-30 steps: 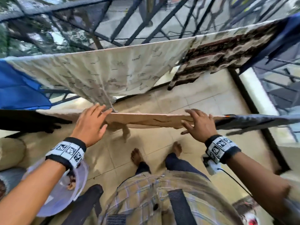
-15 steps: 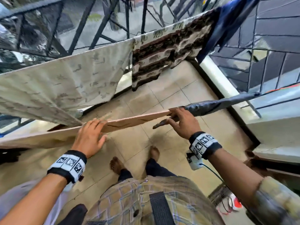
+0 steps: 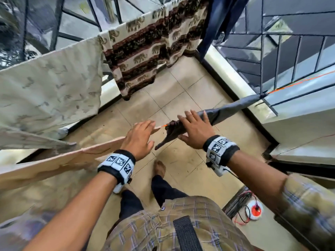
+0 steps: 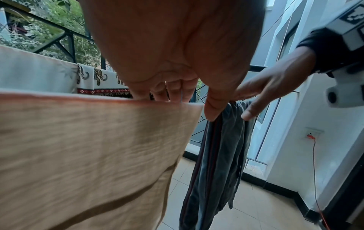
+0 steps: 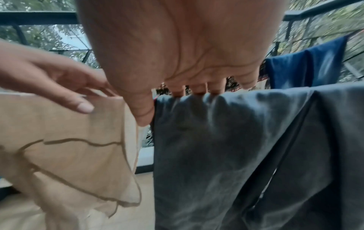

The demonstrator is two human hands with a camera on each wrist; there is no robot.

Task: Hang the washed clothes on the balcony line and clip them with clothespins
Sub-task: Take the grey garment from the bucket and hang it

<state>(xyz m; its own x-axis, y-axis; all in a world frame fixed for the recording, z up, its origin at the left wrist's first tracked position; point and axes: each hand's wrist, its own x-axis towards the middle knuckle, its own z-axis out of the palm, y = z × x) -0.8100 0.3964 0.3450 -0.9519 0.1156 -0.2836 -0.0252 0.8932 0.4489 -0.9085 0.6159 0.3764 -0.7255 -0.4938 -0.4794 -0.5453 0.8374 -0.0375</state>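
A beige cloth (image 3: pixel 54 163) hangs over the near orange line (image 3: pixel 299 81). My left hand (image 3: pixel 145 131) rests on its right end, fingers straight over the top edge and thumb down the front (image 4: pixel 177 93). Just to the right a dark grey garment (image 3: pixel 226 113) is draped on the same line. My right hand (image 3: pixel 195 131) lies flat on its left end, fingers spread over the top and thumb in front (image 5: pixel 187 87). A short bare bit of line shows between the two hands. No clothespin is in view.
On the far line along the black railing (image 3: pixel 58 33) hang a pale printed cloth (image 3: pixel 50 84), an elephant-print cloth (image 3: pixel 145 51) and a navy garment (image 3: pixel 217 20). A white ledge (image 3: pixel 299 115) borders the right. A red-and-white device (image 3: pixel 256 211) with cables lies on the tiles.
The view has swung to the right. My left hand slid right along the beige cloth to its end. My right hand moved from the beige cloth onto the grey garment. The hands are closer together.
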